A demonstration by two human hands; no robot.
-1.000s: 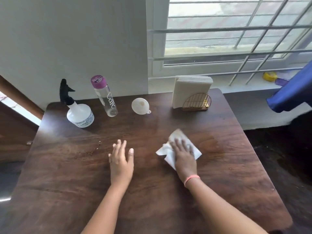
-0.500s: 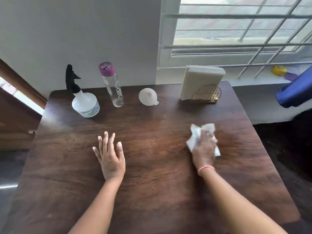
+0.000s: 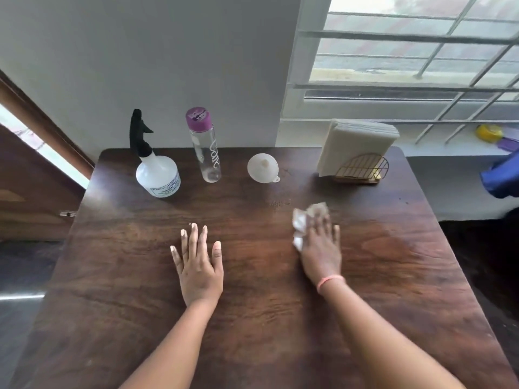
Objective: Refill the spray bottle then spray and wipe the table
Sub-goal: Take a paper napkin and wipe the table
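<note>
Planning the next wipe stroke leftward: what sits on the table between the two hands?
Nothing: in the head view, only bare dark wood of the table lies between the left hand, resting flat, and the right hand pressing the napkin.

We see a dark brown desk (image 3: pixel 118 276) with streaked wood grain and a paler reddish patch at the right. The spray bottle (image 3: pixel 157 175) is milky white with a black head. The water bottle (image 3: pixel 206 153) is clear with white lettering and a purple cap. The funnel (image 3: pixel 262 167) is white, the tissue (image 3: pixel 302 223) white, the napkin holder (image 3: pixel 362 169) a gold grid, and a pink band (image 3: pixel 330 282) circles one wrist.
</note>
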